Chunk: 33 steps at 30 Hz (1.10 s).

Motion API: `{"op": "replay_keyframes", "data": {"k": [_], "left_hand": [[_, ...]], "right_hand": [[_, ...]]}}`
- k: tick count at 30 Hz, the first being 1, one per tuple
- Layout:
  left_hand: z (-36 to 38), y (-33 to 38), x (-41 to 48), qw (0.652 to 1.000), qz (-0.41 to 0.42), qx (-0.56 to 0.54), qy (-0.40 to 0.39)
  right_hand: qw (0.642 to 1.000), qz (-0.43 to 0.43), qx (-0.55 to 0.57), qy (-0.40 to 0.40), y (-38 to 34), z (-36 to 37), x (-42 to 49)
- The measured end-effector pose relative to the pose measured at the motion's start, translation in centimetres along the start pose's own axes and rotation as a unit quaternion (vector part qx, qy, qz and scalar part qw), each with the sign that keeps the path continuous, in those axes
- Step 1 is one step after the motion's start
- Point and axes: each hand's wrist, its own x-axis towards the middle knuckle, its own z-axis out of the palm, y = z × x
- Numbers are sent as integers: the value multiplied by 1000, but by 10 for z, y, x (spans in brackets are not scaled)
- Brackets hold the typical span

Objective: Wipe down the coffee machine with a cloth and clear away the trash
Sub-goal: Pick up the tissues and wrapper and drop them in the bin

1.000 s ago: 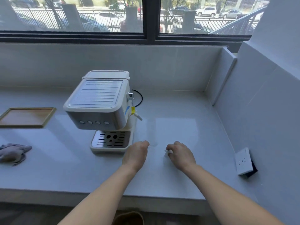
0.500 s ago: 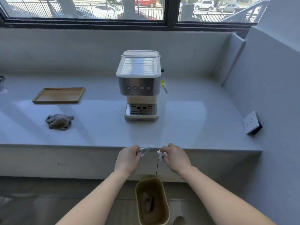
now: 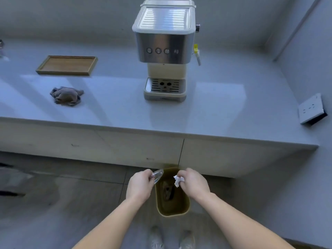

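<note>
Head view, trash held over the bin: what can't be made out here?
Bin contents: a dark lump at the bottom, too dim and blurred to identify.
Clear scrap pinched by the left hand: transparent, partly behind fingers; kind unclear.
White scrap in the right hand: crumpled, partly covered by fingers.
Object at the far left: cut off by the frame edge.
Coffee machine button markings: too small.

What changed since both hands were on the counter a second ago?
Both hands came off the counter, back and down above the trash bin: the left hand carrying clear plastic wrap, the right hand a crumpled paper scrap. Cloth, wooden tray and coffee machine stayed put.
</note>
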Motion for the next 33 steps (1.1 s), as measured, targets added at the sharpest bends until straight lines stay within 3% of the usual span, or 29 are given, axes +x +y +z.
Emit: {"op": "replay_keyframes", "data": {"k": [14, 24, 33], "left_hand": [[100, -26, 32, 998, -33, 41, -35], [202, -79, 63, 991, -18, 70, -109], [248, -108, 84, 987, -16, 89, -135]], "right_hand": [[998, 31, 2, -55, 52, 79, 34], [993, 82, -13, -88, 89, 187, 60], [987, 139, -10, -77, 107, 244, 74]]}}
